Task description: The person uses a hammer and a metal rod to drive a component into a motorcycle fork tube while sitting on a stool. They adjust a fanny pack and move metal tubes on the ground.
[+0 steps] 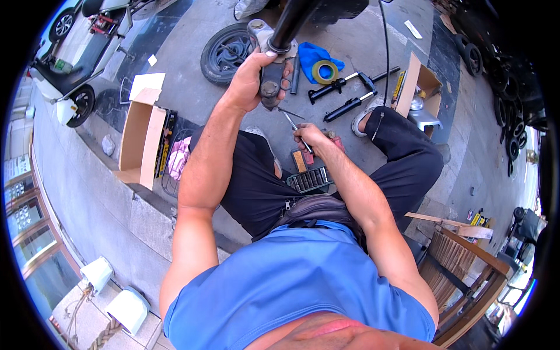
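Your left hand [248,81] is wrapped around the grey metal fork crown with its black tube [273,70], held up ahead of your knees. Your right hand [312,139] sits lower and nearer your body, fingers closed on a slim silver-shafted tool [293,125] whose tip points up toward the crown's underside. Below that hand, an open socket set case [309,178] lies between your legs. Two black fork legs [350,93] and a yellow tape roll [324,71] lie on the concrete floor [192,93] beyond.
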Available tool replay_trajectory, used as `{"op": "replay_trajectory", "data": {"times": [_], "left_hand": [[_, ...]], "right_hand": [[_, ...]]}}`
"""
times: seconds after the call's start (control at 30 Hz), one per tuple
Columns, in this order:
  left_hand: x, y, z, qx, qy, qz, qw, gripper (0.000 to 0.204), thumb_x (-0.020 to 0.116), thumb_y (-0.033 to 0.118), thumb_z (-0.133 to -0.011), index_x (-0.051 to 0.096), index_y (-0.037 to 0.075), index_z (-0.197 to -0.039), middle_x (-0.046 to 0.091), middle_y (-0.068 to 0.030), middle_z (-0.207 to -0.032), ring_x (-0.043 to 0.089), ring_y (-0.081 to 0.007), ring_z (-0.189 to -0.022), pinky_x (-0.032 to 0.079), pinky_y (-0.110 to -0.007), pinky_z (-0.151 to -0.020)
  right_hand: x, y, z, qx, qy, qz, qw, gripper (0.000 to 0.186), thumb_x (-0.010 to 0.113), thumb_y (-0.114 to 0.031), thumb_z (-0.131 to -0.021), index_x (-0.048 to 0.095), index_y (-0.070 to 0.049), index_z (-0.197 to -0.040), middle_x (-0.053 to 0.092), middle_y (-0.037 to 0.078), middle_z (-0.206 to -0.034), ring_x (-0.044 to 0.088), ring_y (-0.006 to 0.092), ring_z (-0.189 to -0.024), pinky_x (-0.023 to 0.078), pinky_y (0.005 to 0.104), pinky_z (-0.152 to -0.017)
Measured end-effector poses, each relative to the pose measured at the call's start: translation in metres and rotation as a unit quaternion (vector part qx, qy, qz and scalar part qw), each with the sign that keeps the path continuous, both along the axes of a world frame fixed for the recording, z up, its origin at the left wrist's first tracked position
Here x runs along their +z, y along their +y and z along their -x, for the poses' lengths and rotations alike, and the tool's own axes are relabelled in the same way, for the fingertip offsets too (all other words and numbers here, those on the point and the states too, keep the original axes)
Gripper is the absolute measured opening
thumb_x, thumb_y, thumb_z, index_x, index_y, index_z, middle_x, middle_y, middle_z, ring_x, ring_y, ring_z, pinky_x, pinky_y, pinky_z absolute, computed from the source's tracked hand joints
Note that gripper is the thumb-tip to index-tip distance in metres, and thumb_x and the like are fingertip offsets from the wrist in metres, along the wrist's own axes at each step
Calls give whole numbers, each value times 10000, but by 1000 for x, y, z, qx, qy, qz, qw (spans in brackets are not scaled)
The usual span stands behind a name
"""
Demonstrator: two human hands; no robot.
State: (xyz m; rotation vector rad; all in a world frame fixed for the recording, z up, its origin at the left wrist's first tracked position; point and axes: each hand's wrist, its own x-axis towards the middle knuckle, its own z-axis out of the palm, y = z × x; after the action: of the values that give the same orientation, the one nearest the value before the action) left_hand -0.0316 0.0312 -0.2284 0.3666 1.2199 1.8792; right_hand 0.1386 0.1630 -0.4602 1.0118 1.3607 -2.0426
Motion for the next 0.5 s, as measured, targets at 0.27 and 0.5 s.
{"op": "replay_trajectory", "data": {"times": [0.27,0.5], "left_hand": [[-13,-33,17,67,-1,-21,998,376,495,279,-973,499,104,-1305,618,-91,-966,640,-168,-762,577,-328,-586],[-6,-31,11,154,56,-36,986,372,592,113,-920,464,43,-1262,573,-97,-1026,658,-197,-807,601,-359,-613]], "right_hand": [[-88,-25,35,-23,-105,-199,974,458,529,-144,-996,462,-38,-1436,677,172,-886,639,247,-557,458,399,-420],[-24,47,75,-164,115,-363,910,606,802,-209,-875,546,8,-1380,661,163,-1259,645,258,-1130,528,374,-929]]}}
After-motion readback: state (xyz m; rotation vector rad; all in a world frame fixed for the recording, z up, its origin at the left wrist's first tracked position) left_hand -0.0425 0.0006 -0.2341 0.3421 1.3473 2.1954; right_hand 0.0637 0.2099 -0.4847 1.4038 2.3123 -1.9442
